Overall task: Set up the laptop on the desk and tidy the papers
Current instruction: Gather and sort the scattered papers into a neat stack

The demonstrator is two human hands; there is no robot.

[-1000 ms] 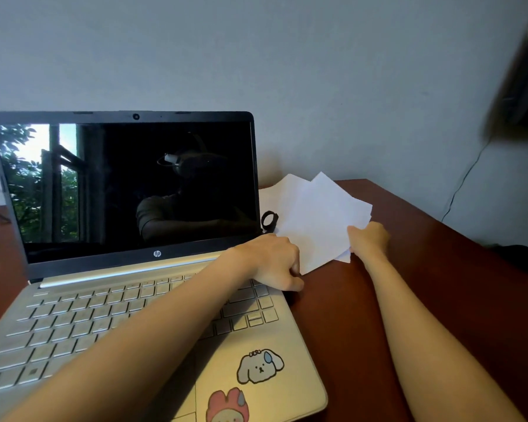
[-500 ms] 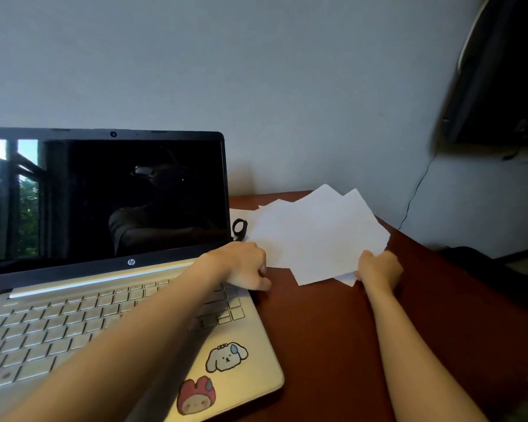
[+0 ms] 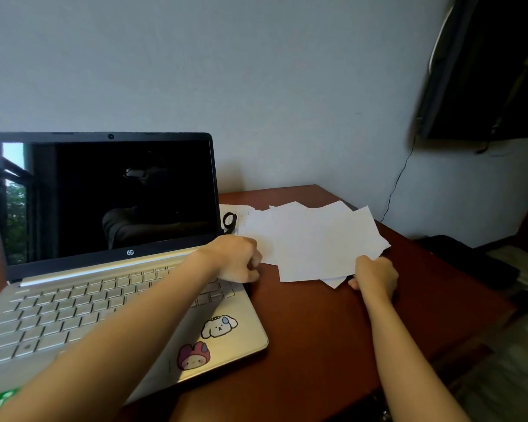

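The grey wall (image 3: 256, 86) fills the whole back. A big dark flat thing (image 3: 485, 71) hangs high up on the wall at its right side, and it looks blurry. A thin black wire (image 3: 400, 178) runs down the wall from under that dark thing. A small black ring (image 3: 230, 222) lies close to the bottom of the wall, a bit left of the middle. A black lumpy thing (image 3: 470, 260) sits low down near the wall's right end; what it is cannot be told.
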